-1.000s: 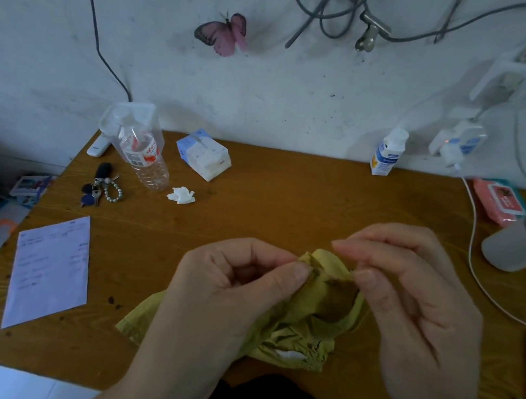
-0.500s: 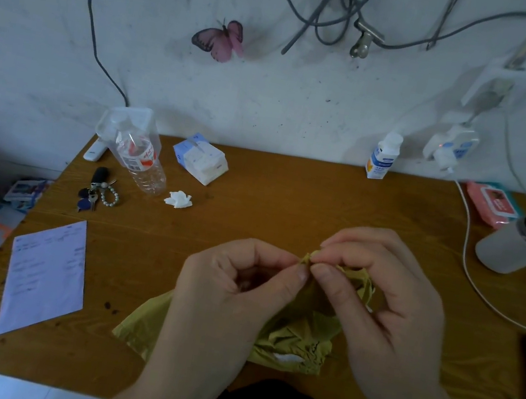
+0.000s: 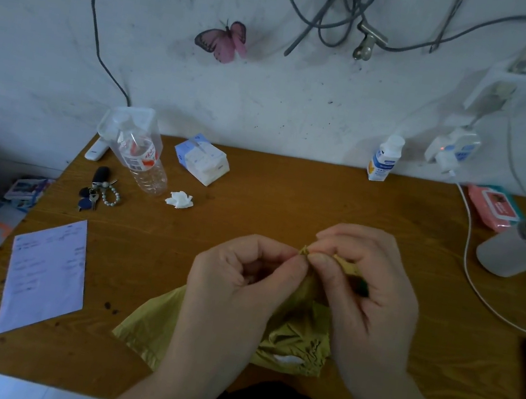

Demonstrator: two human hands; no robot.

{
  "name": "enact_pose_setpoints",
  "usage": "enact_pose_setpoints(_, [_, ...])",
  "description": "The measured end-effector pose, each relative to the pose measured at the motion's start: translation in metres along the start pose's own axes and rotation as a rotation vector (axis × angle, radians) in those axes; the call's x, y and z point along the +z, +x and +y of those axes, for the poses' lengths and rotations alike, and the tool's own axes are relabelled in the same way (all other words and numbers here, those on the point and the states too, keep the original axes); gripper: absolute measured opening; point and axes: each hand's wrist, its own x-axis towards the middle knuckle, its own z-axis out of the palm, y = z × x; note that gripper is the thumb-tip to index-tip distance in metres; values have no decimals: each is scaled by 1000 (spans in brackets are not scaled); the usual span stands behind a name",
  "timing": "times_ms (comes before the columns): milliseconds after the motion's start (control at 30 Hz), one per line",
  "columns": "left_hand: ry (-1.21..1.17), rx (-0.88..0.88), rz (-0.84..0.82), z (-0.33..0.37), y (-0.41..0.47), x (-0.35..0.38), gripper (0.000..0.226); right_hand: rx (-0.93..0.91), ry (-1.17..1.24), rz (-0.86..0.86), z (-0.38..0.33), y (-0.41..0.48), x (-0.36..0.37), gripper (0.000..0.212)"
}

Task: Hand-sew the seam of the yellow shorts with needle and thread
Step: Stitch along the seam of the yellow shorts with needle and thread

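Though raised at one fold, yellow shorts: lower part bunched on the tabletop at the near edge, top fold lifted between both hands, white patch showing near the hem.
Left hand: curled, thumb and forefinger pinching the top fold from the left.
Right hand: curled, thumb and forefinger tips pinching the same fold, touching the left thumb tip; small dark green item tucked under the fingers, identity unclear.
Needle and thread: too fine to make out; cannot tell which hand holds them.
Change over the last second: right hand drawn in leftward from a spot further along the fold, fingertips now meeting the left thumb; left hand much as before; cloth gathered tighter between the two.
Meaning for the task: judged as a stitch in progress at the pinched spot, either pushing the needle in or taking it up on the far side; length of seam sewn not readable.
Next move, judged: calls for a steady left pinch and a short pull clear of the bunched cloth.
Risk: pricked fingertip, with pads this close together.
Also on the tabletop: water bottle, tissue pack, crumpled tissue, keys, paper sheet, white cable, grey cup.
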Motion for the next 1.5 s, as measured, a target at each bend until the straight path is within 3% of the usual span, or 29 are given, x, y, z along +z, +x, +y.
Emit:
enact_pose_setpoints(100, [-16, -32, 6, -1, 1, 2, 10, -18, 1, 6, 2, -1, 6, 13])
enact_pose_setpoints(200, [-162, -171, -18, -4, 3, 4, 7, -49, 5, 37, 2, -2, 9, 15])
enact_pose_setpoints(467, [-344, -282, -24, -8, 0, 8, 37, -95, -5, 94, 7, -6, 12, 11])
enact_pose_setpoints(567, [-331, -250, 11, -8, 2, 7, 25, -5, 58, 83, 6, -5, 12, 11])
enact_pose_setpoints(667, [-149, -116, 64, -7, 3, 7, 7, 46, 49, 38, 6, -3, 13, 8])
enact_pose_setpoints(733, [-87, -93, 64, -8, 3, 7, 7, 22, 21, 33, 7, -3, 15, 11])
enact_pose_setpoints(967, [-279, -354, 30, -14, 5, 10, 11, -155, -47, 114, 8, -2, 13, 10])
enact_pose_setpoints(1067, [-319, -278, 24, -12, 3, 9, 21, 27, 122, 96, 5, 1, 8, 13])
enact_pose_setpoints(1233, [-357, -267, 30, -8, 4, 0, 22, 451, 869, -23, -12, 10, -10, 15])
enact_pose_setpoints(1300, [-376, -282, 53, -7, 6, -5, 22, 568, 1042, -50, -13, 11, -16, 14])
enact_pose_setpoints(1500, [-458, -228, 182, -7, 15, -18, 12, 707, 1028, -24, -9, 3, -22, 19])
